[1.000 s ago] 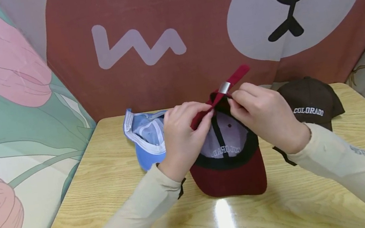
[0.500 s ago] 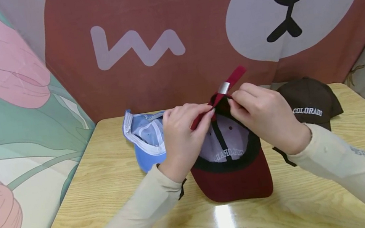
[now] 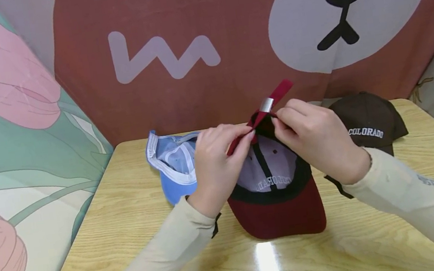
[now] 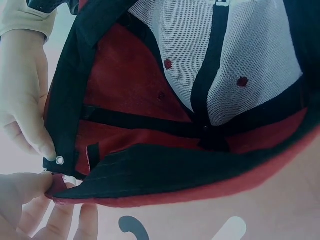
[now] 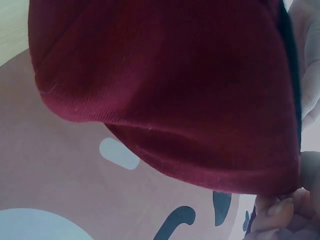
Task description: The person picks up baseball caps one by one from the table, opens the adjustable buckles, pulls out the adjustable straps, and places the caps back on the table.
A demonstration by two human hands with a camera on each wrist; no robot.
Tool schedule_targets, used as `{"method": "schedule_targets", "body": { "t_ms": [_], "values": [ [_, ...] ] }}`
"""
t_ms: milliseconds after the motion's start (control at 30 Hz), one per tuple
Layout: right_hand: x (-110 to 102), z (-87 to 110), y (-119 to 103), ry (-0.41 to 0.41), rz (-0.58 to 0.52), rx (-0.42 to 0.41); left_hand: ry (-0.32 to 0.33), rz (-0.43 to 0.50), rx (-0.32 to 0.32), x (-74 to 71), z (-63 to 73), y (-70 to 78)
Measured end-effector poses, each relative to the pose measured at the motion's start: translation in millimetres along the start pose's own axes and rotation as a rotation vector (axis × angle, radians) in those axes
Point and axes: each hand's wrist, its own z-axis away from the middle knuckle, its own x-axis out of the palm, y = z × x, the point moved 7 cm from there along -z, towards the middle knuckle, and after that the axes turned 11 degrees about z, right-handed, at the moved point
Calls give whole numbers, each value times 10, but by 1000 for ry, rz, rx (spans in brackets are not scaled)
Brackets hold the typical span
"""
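Note:
Both hands hold a dark red baseball cap [image 3: 281, 216], its inside turned toward me and its brim hanging low over the table. My left hand [image 3: 219, 167] pinches the back strap on the left between thumb and index finger. On the other side of the back opening, my right hand [image 3: 318, 140] pinches the dark inner band. A red strap end [image 3: 284, 88] sticks up past a silver buckle [image 3: 266, 104] between the hands. In the left wrist view, a small metal eyelet [image 4: 60, 160] shows on the band. The red outer crown [image 5: 165, 90] fills much of the right wrist view.
A light blue cap [image 3: 178, 186] lies upturned on the wooden table [image 3: 134, 256], partly behind the left hand. A dark brown cap [image 3: 367, 120] with white lettering stands behind the right hand. A printed cloth backdrop [image 3: 195, 97] rises at the table's back edge.
The red cap's brim has swung slightly lower and to the right, mostly in the first half second. Both hands keep their pinches in nearly the same place.

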Motion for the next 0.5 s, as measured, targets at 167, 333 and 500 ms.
{"method": "schedule_targets", "body": {
  "t_ms": [167, 333, 500],
  "values": [
    [8, 12, 6, -12, 1, 6, -4, 21, 1, 2, 6, -1],
    [9, 11, 10, -13, -3, 7, -4, 15, -11, -3, 20, -11],
    [9, -1, 8, -9, -6, 10, -5, 12, -16, -11, 28, -14]
  ]
}}
